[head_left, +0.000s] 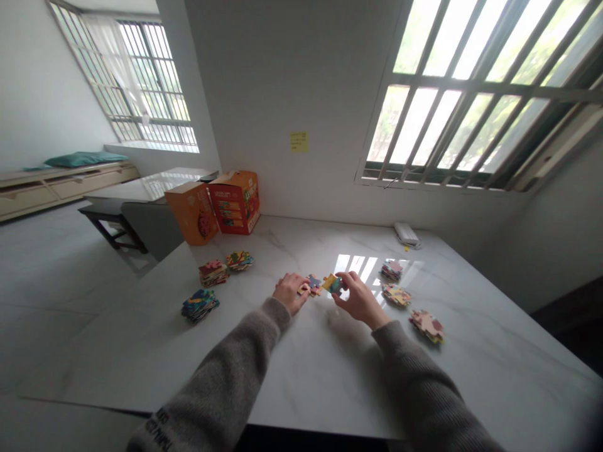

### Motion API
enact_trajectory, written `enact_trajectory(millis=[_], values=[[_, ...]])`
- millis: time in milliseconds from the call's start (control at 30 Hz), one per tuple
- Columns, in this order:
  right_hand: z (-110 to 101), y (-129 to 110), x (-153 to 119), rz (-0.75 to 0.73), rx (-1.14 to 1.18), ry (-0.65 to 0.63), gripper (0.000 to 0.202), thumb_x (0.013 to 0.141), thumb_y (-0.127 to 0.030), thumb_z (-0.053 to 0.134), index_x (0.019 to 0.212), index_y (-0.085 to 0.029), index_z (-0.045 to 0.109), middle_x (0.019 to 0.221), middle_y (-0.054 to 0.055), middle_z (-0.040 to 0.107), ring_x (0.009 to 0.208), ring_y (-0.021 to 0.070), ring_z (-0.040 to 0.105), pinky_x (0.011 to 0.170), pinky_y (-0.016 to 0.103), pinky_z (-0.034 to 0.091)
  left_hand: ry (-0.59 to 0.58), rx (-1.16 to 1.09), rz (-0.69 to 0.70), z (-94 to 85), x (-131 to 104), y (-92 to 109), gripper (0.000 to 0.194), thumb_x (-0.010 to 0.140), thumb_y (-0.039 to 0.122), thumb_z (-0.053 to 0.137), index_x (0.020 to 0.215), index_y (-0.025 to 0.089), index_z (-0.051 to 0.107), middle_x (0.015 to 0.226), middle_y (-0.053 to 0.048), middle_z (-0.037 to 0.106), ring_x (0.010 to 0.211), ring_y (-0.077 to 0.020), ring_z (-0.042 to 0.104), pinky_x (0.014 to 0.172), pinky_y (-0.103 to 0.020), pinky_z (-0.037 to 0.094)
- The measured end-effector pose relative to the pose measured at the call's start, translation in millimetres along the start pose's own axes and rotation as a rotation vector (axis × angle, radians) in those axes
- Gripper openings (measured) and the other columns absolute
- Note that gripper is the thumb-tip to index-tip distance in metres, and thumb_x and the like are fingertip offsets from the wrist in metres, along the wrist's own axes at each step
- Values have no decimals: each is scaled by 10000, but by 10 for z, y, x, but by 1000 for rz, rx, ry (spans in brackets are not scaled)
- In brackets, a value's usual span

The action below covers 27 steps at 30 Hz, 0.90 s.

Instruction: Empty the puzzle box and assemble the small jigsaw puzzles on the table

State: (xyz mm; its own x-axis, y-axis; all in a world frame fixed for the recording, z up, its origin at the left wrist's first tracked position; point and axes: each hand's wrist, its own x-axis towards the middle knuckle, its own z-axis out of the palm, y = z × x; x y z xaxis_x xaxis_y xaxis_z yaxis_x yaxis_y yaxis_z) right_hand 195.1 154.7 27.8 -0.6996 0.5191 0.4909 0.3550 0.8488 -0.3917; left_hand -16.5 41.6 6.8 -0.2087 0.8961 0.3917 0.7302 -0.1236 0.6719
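Note:
At the middle of the white marble-patterned table (301, 364), my left hand (289, 292) has its fingers and thumb closed about a puzzle piece (313, 284) with dark blue, pink and yellow parts; its left side is hidden under the fingers. Just to the right, my right hand (357, 299) pinches a yellow and teal puzzle piece (332, 284) between thumb and fingers. The two pieces lie edge to edge or nearly so; whether they interlock I cannot tell.
Stacked puzzle pieces stand left, a blue pile (200, 306), a red-topped pile (213, 272) and a green-yellow pile (240, 260). Right are three more, including a pink pile (427, 326). Behind are an orange box (193, 213), a red box (235, 204) and a white device (407, 235).

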Motion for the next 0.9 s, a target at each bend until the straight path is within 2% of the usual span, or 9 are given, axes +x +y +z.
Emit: enact_trajectory(millis=[100,167,267,367,500,633,700,800,900], values=[[41,-201,18,-52,178,100,458,810,-194,635,1254,-220,525,1032,66,550,733,150,600,685,315,561,-21,-544,-92,101,23,82,330,871,399,596,1114,176,600,938,-88,701,858,-215,660,727,-328,506],[113,-359,15,-64,240,133,437,836,-178,600,1265,-232,529,971,50,564,697,144,583,669,312,559,-14,-758,-142,129,31,128,386,838,461,642,1073,157,605,906,-83,708,777,-189,668,647,-290,514],[246,-530,-21,0,389,160,336,883,-221,568,1218,-232,554,842,17,576,650,141,565,628,302,540,83,-827,-194,98,40,157,432,756,466,736,1019,143,619,849,-64,706,703,-161,652,594,-265,521],[343,-575,-64,160,681,134,195,914,-355,572,1055,-220,560,730,-18,580,577,130,562,542,273,503,103,-839,-206,43,41,153,441,722,453,770,1001,143,627,786,-43,699,688,-156,653,615,-267,533],[357,-523,-76,313,886,151,268,882,-468,617,919,-212,546,724,-12,624,534,121,562,493,259,475,110,-726,-154,7,10,144,394,824,465,659,1049,142,631,820,-53,692,687,-150,641,627,-271,523],[330,-474,-69,347,881,221,272,875,-466,629,925,-209,555,722,-7,633,538,125,557,505,266,479,123,-303,77,-24,-44,113,539,782,377,710,1257,177,554,963,-66,668,786,-176,630,763,-330,513],[343,-462,-75,349,878,230,265,879,-461,623,923,-210,553,727,-6,636,536,125,556,508,269,478,88,-111,179,-34,-55,85,638,713,368,776,1270,165,540,1013,-91,658,850,-212,625,834,-379,497],[362,-448,-92,336,841,221,244,908,-446,584,942,-207,547,729,-1,640,530,128,564,504,272,486,40,35,245,-35,-43,39,633,721,389,781,1253,151,534,1035,-113,652,898,-247,626,861,-410,484],[294,-424,-105,195,619,232,224,925,-363,561,1088,-209,554,959,80,686,761,190,658,602,323,555,26,102,254,-37,-20,-1,608,742,426,774,1238,165,537,1046,-111,655,918,-254,636,857,-402,475]])
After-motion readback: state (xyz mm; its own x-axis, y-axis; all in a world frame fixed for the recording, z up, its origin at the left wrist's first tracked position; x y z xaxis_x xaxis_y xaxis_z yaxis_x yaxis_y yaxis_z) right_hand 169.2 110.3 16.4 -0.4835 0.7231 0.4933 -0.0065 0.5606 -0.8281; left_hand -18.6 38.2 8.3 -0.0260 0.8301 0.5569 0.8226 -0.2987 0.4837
